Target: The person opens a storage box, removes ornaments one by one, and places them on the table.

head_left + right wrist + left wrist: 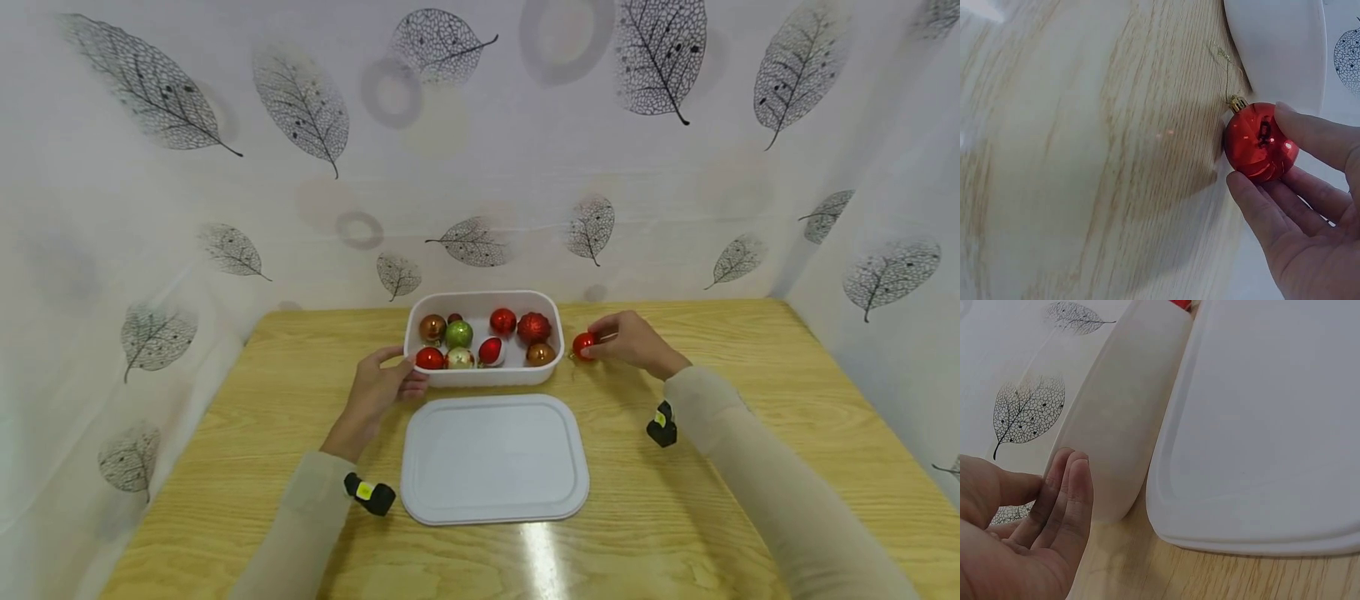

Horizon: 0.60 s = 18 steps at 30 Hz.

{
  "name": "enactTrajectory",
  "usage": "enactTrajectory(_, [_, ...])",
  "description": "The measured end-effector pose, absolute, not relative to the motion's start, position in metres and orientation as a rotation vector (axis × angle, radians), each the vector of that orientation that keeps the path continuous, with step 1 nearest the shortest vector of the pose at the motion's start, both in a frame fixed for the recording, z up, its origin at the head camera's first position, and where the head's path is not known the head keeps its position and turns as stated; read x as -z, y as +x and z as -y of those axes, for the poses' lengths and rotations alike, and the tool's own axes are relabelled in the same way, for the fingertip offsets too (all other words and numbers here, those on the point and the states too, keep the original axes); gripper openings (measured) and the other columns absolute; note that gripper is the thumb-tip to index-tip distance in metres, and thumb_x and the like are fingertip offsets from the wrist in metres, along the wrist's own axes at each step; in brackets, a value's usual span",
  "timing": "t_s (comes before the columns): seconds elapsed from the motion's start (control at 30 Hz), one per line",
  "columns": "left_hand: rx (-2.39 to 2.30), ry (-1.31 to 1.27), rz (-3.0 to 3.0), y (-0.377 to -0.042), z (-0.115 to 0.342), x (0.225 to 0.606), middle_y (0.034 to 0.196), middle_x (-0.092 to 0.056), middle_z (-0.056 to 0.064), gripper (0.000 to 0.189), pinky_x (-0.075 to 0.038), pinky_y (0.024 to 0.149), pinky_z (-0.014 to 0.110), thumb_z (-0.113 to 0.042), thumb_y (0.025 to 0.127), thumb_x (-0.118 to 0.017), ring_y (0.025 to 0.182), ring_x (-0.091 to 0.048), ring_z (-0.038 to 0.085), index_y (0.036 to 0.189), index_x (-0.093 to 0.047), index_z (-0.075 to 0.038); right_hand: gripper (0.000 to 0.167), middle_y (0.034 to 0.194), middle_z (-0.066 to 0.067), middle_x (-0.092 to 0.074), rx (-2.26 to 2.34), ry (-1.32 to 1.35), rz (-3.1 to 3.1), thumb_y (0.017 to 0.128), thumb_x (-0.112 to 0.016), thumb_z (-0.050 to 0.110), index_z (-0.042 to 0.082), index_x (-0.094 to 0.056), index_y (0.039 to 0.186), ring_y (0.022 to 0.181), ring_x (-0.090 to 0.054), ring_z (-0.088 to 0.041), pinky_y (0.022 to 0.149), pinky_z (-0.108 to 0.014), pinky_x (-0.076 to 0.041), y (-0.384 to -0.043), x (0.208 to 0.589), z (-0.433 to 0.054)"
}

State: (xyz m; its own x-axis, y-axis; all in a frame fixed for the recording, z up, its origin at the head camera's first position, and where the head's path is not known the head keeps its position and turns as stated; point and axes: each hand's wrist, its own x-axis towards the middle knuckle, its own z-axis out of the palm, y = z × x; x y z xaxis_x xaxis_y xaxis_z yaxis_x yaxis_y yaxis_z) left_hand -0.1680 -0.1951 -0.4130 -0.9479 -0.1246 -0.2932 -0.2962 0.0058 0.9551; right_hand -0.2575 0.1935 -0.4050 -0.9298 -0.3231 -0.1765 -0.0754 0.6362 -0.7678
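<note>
A white plastic box [486,377] holds several shiny Christmas baubles, among them a green one [459,334], a red-and-white one [492,351] and a textured red one [534,327]. My left hand [381,383] grips the box's near left corner, thumb at the rim and fingers along the outer wall, as the left wrist view shows. Just right of the box, my right hand [633,342] holds a glossy red bauble [1261,142] between thumb and fingers. Its gold cap [1237,104] and thin hanging string point toward the box.
A white rectangular lid [495,460] lies flat on the wooden table [300,517], in front of the box. Behind the table hangs a pale cloth [495,183] printed with dark leaves. Each sleeve carries a small black wrist camera [371,493].
</note>
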Motion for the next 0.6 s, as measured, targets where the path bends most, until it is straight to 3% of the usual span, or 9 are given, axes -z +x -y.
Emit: enactTrajectory(0.6, [-2.068,-0.444,-2.143,-0.1668,0.1954,0.4115,0.091,-0.073,0.014,0.049,-0.064,0.076,0.029,-0.017,0.106,-0.057,0.076,-0.072,0.016,0.149,-0.043,0.000,0.051,0.131,-0.027,-0.061,1.174,-0.335,-2.567,0.091,-0.076,0.014,-0.011,-0.059,0.132,0.120,-0.060,-0.041,0.104,-0.050,-0.051,-0.2559,0.4031,-0.1970])
